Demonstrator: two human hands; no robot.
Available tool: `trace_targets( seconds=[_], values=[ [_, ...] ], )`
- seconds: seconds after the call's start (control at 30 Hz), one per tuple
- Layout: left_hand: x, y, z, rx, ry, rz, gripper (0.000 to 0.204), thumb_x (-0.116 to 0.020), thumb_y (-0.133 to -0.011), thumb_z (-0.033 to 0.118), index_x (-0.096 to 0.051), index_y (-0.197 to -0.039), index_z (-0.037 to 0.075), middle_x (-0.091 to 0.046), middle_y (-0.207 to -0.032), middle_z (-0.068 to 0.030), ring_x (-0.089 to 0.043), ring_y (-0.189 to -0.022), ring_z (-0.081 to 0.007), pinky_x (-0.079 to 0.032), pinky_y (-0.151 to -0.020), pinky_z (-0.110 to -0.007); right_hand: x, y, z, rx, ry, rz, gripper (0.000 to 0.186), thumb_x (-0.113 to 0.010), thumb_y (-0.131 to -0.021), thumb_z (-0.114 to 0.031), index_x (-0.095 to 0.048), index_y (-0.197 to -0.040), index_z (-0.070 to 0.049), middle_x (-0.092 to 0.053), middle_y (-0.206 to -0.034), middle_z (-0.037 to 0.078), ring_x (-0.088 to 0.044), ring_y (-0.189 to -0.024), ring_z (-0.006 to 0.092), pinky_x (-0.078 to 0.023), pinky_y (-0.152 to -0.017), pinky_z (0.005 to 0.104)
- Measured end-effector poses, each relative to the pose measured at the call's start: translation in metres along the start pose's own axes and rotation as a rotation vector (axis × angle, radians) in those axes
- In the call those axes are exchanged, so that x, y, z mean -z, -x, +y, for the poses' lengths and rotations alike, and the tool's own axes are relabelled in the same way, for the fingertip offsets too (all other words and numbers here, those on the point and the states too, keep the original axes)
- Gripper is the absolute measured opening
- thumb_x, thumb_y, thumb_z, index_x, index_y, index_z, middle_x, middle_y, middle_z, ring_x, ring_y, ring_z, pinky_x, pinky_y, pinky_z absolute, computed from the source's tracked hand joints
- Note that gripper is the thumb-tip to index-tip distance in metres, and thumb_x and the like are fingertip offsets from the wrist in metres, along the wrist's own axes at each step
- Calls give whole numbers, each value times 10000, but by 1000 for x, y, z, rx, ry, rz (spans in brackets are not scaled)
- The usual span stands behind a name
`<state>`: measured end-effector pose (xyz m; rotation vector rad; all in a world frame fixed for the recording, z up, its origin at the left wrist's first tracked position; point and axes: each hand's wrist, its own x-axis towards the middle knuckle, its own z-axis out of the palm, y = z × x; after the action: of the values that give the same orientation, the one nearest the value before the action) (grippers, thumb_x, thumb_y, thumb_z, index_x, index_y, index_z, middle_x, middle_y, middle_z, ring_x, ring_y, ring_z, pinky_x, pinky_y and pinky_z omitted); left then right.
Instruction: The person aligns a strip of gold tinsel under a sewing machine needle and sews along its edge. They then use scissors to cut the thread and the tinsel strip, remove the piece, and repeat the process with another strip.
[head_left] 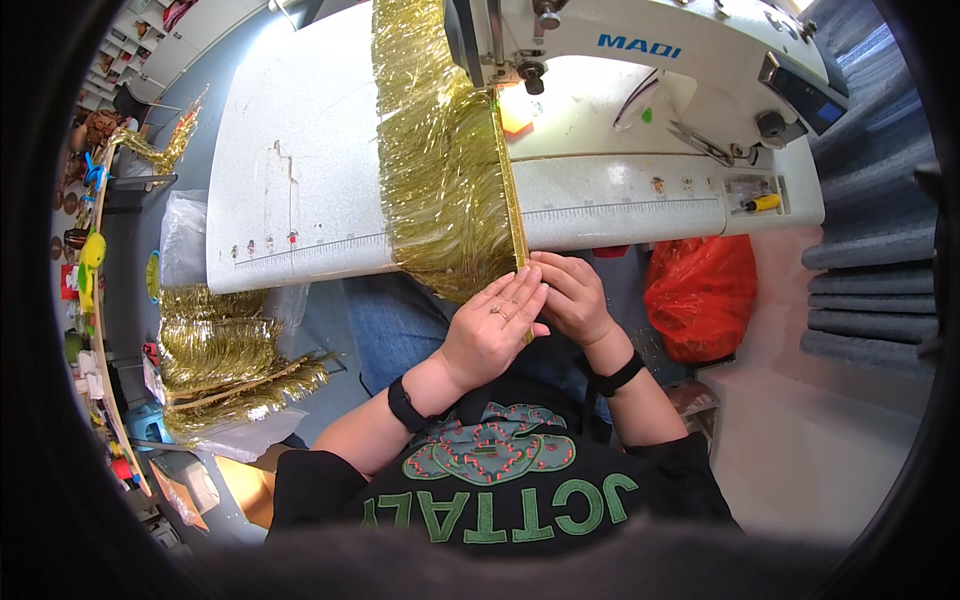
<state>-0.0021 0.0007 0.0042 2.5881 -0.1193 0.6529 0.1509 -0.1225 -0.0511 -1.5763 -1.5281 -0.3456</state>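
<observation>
A strip of gold tinsel fringe (440, 170) runs across the white sewing machine table and over its front edge. Its flat gold band (511, 190) leads up to the needle area of the sewing machine (640, 45). Just off the table's near edge, my left hand (495, 325) is closed on the band, fingers pressed together, with a ring on one finger. Right beside it my right hand (572, 297) pinches the same band, fingertips almost meeting the left ones. The band's lower end is mostly hidden under my hands.
More gold fringe (225, 350) hangs in a heap at the left, by clear plastic. Scissors (702, 143) lie on the table right of the needle, near a small tray (757, 194) with a yellow-handled tool. A red plastic bag (700, 297) stands below the table at right.
</observation>
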Motion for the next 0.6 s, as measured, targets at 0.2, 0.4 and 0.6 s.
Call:
trace_targets(
  seconds=[0.2, 0.4, 0.6],
  values=[
    [0, 1, -1, -16, -57, -15, 518, -748, -900, 177, -632, -1341, -69, -640, -1407, -238, -629, -1324, -324, -484, -1139, -457, 0, 0, 0, -1, 0, 4, 232, -759, -784, -134, -724, -984, -22, -736, -1153, 116, -714, -1108, 310, -582, -858, 409],
    [0, 1, -1, -12, -57, -8, 514, -751, -906, 189, -636, -1339, -64, -651, -1396, -229, -632, -1323, -316, -485, -1137, -452, -1, 1, 1, 6, 5, 2, 235, -758, -789, -139, -723, -987, -18, -736, -1152, 120, -714, -1106, 310, -583, -856, 409],
    [-1, 1, -1, -8, -64, -3, 517, -755, -907, 196, -637, -1337, -65, -652, -1394, -230, -636, -1317, -317, -487, -1135, -452, -1, 1, 1, 3, 4, -5, 239, -755, -794, -142, -722, -996, -17, -734, -1162, 124, -710, -1114, 311, -581, -861, 410]
  ],
)
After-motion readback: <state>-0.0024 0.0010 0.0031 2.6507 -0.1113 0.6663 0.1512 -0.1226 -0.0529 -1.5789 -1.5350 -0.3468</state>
